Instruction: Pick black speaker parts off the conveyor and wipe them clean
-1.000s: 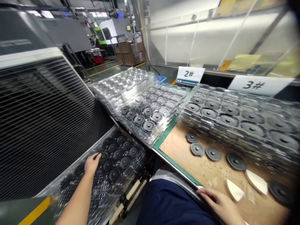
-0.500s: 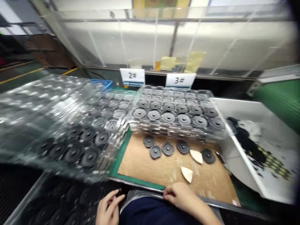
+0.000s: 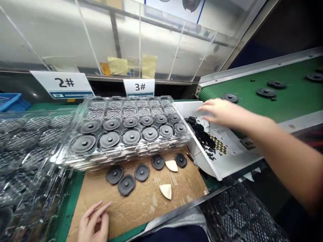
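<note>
My left hand (image 3: 94, 223) rests over the lower left of the brown cardboard (image 3: 141, 208), fingers apart and nothing in them. On the right, my right hand (image 3: 219, 112) reaches over the white bin (image 3: 239, 164) beside the green conveyor (image 3: 290, 84), its fingers spread with nothing held. Near its wrist a dark round part (image 3: 229, 97) lies on the belt. Several dark discs (image 3: 126, 184) and two cream wedge pieces (image 3: 166, 191) lie on the cardboard. Behind them, a clear tray (image 3: 121, 146) holds two rows of grey discs (image 3: 131, 137).
Clear trays (image 3: 37, 141) are stacked at the left, near a blue basket (image 3: 15, 102). Signs marked 2# (image 3: 64, 84) and 3# (image 3: 139, 86) stand behind. Black scraps (image 3: 202, 134) lie in the bin. Another dark tray (image 3: 242, 215) is at lower right.
The view has turned right. My right hand has gone from the table's front edge to above the bin by the conveyor. My left hand now sits over the cardboard.
</note>
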A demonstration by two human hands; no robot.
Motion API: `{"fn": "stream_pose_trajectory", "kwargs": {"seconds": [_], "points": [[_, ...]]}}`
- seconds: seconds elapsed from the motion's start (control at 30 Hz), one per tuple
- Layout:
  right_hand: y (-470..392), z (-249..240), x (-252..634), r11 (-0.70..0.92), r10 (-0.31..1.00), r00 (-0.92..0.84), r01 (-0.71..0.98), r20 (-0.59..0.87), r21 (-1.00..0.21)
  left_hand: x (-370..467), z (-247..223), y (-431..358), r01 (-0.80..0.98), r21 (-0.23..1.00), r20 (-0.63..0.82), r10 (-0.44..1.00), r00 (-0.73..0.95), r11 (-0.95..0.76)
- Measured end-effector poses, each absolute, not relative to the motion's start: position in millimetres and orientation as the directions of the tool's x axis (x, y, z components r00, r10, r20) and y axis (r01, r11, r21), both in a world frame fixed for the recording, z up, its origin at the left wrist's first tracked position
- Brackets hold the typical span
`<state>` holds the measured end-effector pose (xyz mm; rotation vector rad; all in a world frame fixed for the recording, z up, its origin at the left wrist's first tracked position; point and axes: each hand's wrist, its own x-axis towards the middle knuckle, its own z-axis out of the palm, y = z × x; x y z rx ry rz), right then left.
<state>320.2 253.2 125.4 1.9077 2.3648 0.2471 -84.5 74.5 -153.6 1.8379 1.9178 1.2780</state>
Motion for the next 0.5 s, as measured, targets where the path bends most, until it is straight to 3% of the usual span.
{"fn": "stream_pose_trajectory", "kwargs": {"seconds": [0.13,0.27,0.37,0.5], "points": [[297,139,394,-0.123,0.974,0.068,0.961,0.218,0.249,-88,-161,76,0.652,0.757,0.312,0.897,-0.313,-0.036],[309,134,428,-0.307,0.937,0.254,0.927,0.242,0.216,-84,-160,76,0.547,0.837,0.206,0.912,-0.356,0.025],[313,132,424,-0.301,0.939,0.254,0.933,0.233,0.198,-83,-156,76,0.491,0.866,0.119,0.917,-0.381,0.092],[297,119,381,-0.09,0.991,0.075,0.986,0.107,0.14,-85,-148,78,0.335,0.912,-0.08,0.903,-0.423,0.238]]}}
